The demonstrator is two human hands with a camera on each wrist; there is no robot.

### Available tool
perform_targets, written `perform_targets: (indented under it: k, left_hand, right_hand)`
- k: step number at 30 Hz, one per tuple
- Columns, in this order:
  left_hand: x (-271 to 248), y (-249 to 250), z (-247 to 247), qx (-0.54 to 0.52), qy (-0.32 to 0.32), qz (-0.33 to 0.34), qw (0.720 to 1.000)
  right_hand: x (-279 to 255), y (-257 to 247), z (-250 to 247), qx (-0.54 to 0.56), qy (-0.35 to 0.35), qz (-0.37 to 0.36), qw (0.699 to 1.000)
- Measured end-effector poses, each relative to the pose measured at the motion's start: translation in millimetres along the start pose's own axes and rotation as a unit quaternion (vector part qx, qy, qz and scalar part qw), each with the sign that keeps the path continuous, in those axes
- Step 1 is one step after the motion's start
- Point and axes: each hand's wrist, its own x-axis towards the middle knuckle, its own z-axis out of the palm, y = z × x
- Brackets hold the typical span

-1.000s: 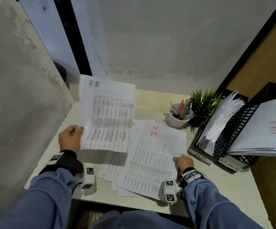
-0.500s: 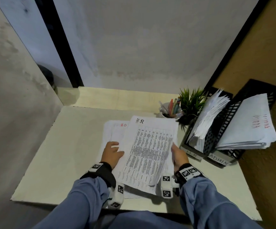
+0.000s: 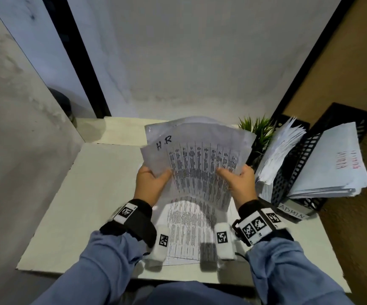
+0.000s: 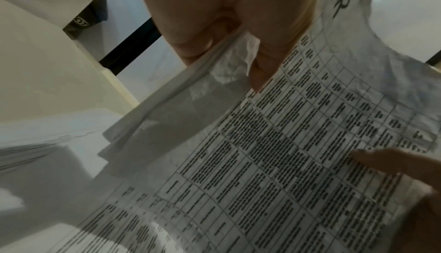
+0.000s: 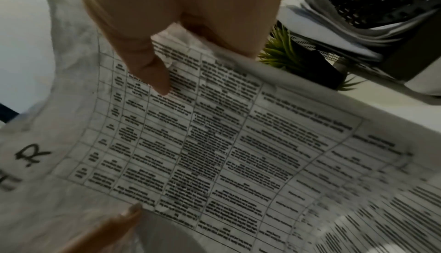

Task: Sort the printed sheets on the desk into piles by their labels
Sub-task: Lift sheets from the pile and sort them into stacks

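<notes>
Both hands, left (image 3: 152, 183) and right (image 3: 239, 184), pinch the side edges of a small stack of printed sheets (image 3: 200, 170) (top one marked "H.R"), lifted above the surface (image 3: 94, 194), more sheets (image 3: 189, 230) lying beneath.

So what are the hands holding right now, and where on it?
Both hold a stack of printed sheets marked H.R, lifted off the desk: the left hand grips its left edge, the right hand its right edge.
</notes>
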Motion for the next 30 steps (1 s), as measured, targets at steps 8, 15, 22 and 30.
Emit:
perform_targets:
  k: [8, 15, 22, 30]
  left_hand:
    - [-44, -41, 5, 0.116, -0.06, -0.153, 0.98]
    - [-12, 15, 11, 0.12, -0.052, -0.004, 0.991]
    - [26, 101, 49, 0.261, -0.08, 0.135, 0.952]
    - [35, 145, 116, 0.363, -0.149, 0.207, 0.896]
  right_hand:
    - [-24, 58, 6, -0.075, 0.002, 0.191, 0.979]
    - [10, 11, -18, -0.113, 0.039, 0.046, 0.992]
    - [64, 1, -70, -0.273, 0.283, 0.1, 0.914]
    - [85, 19, -117, -0.082, 0.227, 0.264, 0.934]
